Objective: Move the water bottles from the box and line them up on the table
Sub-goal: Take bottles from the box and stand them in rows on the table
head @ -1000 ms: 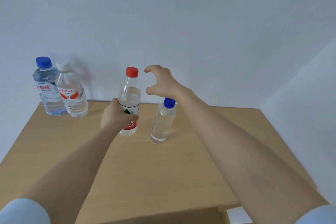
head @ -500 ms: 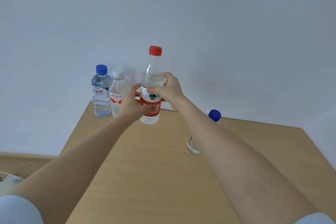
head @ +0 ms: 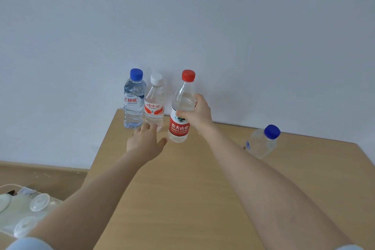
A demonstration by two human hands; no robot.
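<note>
The right hand [head: 199, 114] has its fingers [head: 182, 114] curled round the red-capped bottle [head: 179, 128] at the shoulder. The bottle is upright, its base at the bench [head: 182, 189] just right of the white-capped bottle [head: 154, 103] and blue-capped bottle [head: 134, 103]. The left hand [head: 145, 143] holds nothing, fingers spread. The small blue-capped bottle [head: 261, 144] stands well apart to the right.

The person wears a pale blue top. The left sleeve [head: 26, 243] shows as a soft, rounded edge of smooth cloth. The right sleeve [head: 348, 247] is only a thin sliver at the picture's bottom edge (the same pale blue, as far as it shows). Past the sleeves, the left forearm [head: 91, 195] and right forearm [head: 263, 184] are bare, as are the left hand [head: 145, 144] and right hand [head: 197, 114].
</note>
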